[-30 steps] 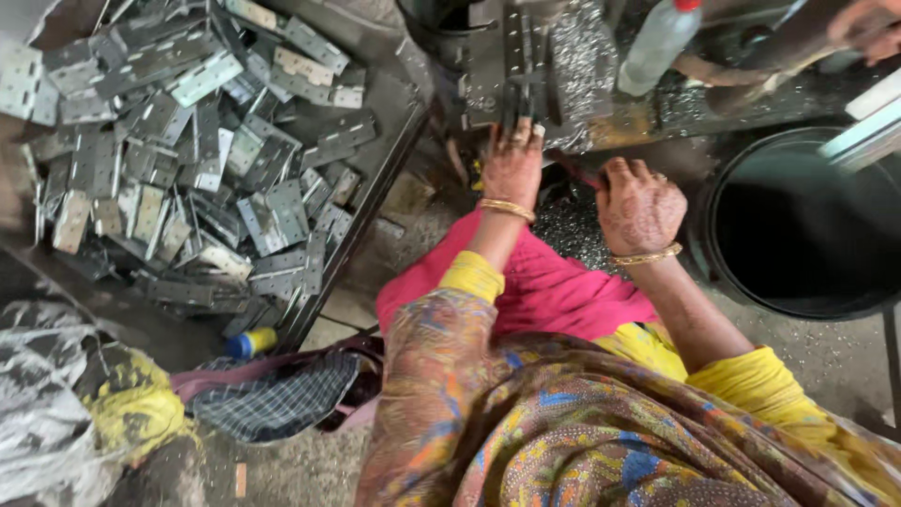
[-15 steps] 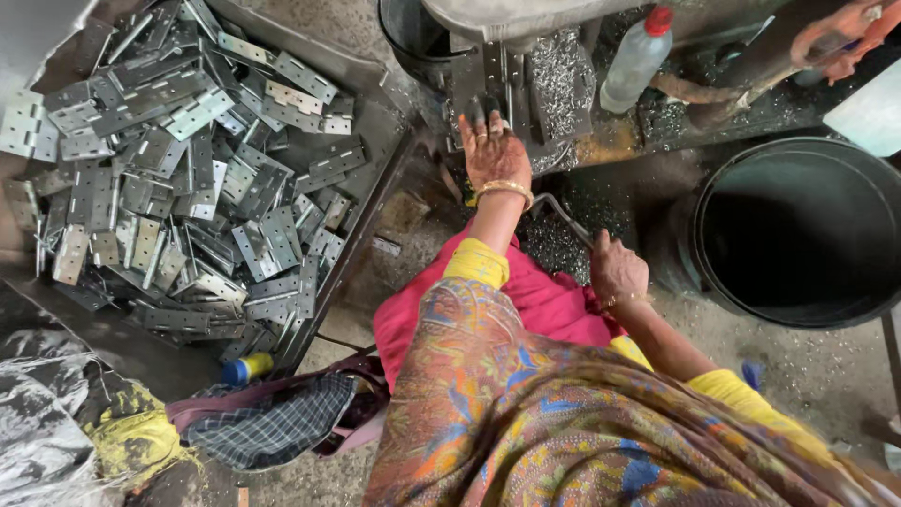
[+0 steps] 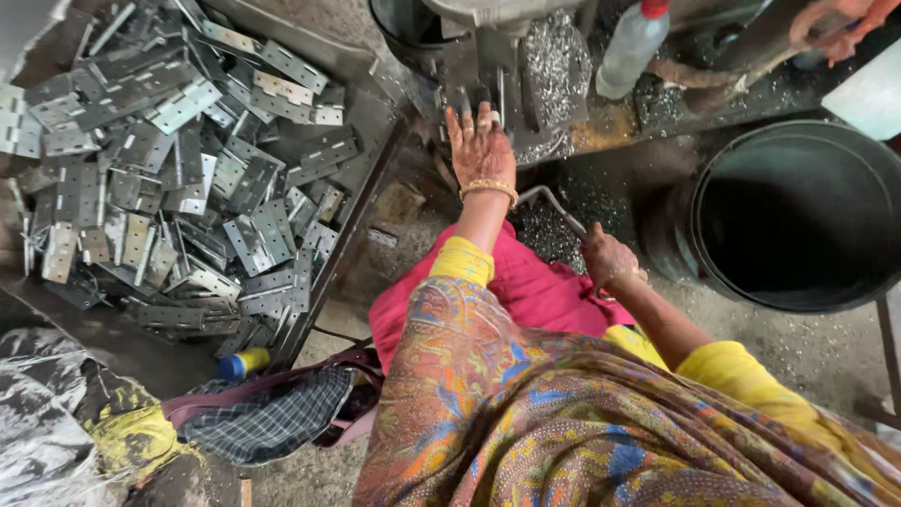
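Left hand [image 3: 481, 147] is laid flat, fingers spread, on the grey metal press machine [image 3: 511, 56]. Right hand [image 3: 610, 263] is closed around a bent steel lever handle [image 3: 556, 204], near the black round bucket's rim [image 3: 699, 253]. Grey metal hinge plates [image 3: 188, 169] are piled well left.

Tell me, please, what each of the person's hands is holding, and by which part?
The right hand grips a bent metal lever at its near end. The left hand lies flat on the machine; whether it holds anything cannot be told.
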